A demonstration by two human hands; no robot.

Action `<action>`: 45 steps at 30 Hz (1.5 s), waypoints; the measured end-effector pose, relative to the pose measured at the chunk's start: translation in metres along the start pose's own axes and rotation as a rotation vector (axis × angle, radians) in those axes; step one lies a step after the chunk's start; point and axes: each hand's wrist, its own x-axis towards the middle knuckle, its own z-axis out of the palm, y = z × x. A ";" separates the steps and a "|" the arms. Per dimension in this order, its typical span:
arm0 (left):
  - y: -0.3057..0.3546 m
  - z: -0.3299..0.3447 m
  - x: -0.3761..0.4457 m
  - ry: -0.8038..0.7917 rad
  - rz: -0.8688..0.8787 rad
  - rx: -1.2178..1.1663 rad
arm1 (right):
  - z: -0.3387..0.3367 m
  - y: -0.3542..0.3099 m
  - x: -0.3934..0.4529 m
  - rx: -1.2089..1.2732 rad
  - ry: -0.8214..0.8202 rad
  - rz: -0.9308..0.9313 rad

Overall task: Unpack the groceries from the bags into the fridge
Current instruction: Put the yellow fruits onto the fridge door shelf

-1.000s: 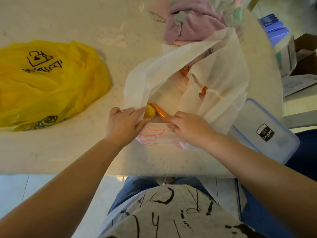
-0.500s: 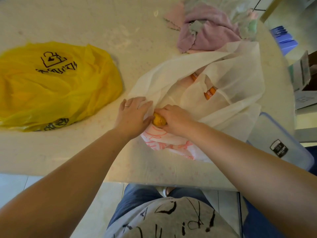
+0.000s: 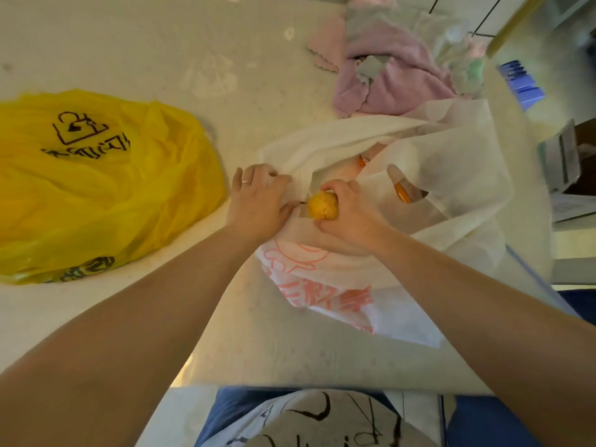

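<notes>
A white bag (image 3: 451,162) with pink print lies open on the pale table (image 3: 161,43). My right hand (image 3: 350,211) grips a round yellow-orange fruit (image 3: 322,205) at the bag's mouth. My left hand (image 3: 258,201) holds the bag's left edge, fingers curled over the fabric. An orange carrot (image 3: 403,193) shows through the bag's handle hole; another orange tip (image 3: 362,161) peeks out deeper inside. A full yellow plastic bag (image 3: 96,182) sits at the left, shut.
A heap of pink and grey cloths (image 3: 396,69) lies behind the white bag. A clear lidded box's blue edge (image 3: 529,269) shows at the right under the bag. Blue items (image 3: 522,85) and a cardboard box (image 3: 574,156) stand off the table's right side.
My right hand has closed round the yellow fruit and raised it out of the bag's mouth. My left hand has stayed on the bag's left edge.
</notes>
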 end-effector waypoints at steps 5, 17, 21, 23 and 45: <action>0.009 0.003 0.036 -0.035 0.152 -0.093 | -0.010 0.010 0.023 -0.073 0.047 0.069; 0.033 0.009 0.080 0.012 0.041 -0.153 | -0.054 0.062 0.030 0.251 0.285 0.158; 0.074 -0.011 0.078 0.045 0.180 -0.568 | -0.061 0.057 0.019 0.445 0.363 0.016; 0.092 -0.020 0.078 -0.094 0.092 -0.832 | -0.064 0.054 0.016 0.434 0.385 -0.059; 0.088 0.025 0.043 -0.158 -0.266 -0.519 | -0.085 0.117 0.020 -0.825 0.081 -0.132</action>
